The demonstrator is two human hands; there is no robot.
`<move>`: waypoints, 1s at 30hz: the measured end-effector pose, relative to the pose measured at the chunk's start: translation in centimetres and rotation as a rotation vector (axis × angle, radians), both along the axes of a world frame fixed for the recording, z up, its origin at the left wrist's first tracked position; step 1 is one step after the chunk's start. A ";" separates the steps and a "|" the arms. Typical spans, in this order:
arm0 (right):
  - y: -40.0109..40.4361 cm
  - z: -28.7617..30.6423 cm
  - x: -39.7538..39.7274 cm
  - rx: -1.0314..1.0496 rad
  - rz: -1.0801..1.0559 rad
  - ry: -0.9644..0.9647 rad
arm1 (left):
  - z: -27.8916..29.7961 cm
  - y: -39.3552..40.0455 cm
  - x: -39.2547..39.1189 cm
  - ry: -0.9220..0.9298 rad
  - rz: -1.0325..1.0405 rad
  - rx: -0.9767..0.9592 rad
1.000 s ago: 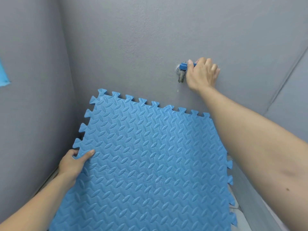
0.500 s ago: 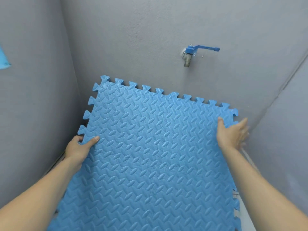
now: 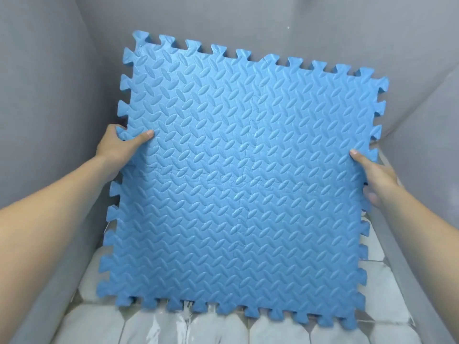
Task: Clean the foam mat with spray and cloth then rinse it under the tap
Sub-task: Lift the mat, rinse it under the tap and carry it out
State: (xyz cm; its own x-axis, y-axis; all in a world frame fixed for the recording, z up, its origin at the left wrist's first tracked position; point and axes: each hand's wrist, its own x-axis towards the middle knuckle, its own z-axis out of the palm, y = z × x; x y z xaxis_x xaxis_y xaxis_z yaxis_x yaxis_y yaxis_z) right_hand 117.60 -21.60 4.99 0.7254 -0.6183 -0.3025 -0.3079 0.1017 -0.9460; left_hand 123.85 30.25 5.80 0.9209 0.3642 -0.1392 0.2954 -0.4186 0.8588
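The blue foam mat [image 3: 244, 184] hangs between my hands above the wet tiled floor [image 3: 159, 326], its patterned face toward me and nearly upright (roughly square, slightly tilted). My left hand [image 3: 119, 147] grips its left edge, thumb in front; my right hand [image 3: 377, 177] grips the right edge likewise.

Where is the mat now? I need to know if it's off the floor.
In the head view the mat is centre frame, held up between the left hand and right hand, above the wet floor.
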 end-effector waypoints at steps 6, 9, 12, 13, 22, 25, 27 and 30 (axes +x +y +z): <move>2.3 4.9 -5.9 0.104 -0.014 0.235 | 4.6 0.5 -5.8 0.232 0.014 0.052; 3.0 9.2 -9.5 0.132 0.044 0.338 | 8.1 1.8 -10.2 0.349 -0.006 0.008; 3.7 14.5 -12.0 0.167 0.091 0.398 | 12.1 2.3 -13.8 0.377 0.008 -0.025; 4.0 16.4 -12.6 0.191 0.087 0.405 | 13.7 2.2 -14.8 0.375 0.024 -0.022; 4.5 42.6 -12.1 0.187 0.046 0.222 | 38.5 0.1 -15.9 0.252 0.069 0.059; 3.3 51.3 -11.5 0.189 0.060 0.221 | 48.7 -0.7 -14.8 0.207 0.063 0.116; 3.0 56.5 -10.9 0.158 0.096 0.176 | 54.7 -1.1 -14.7 0.181 0.049 0.150; 2.6 61.9 -9.6 0.065 0.197 0.163 | 61.3 -0.3 -15.2 0.145 0.079 0.178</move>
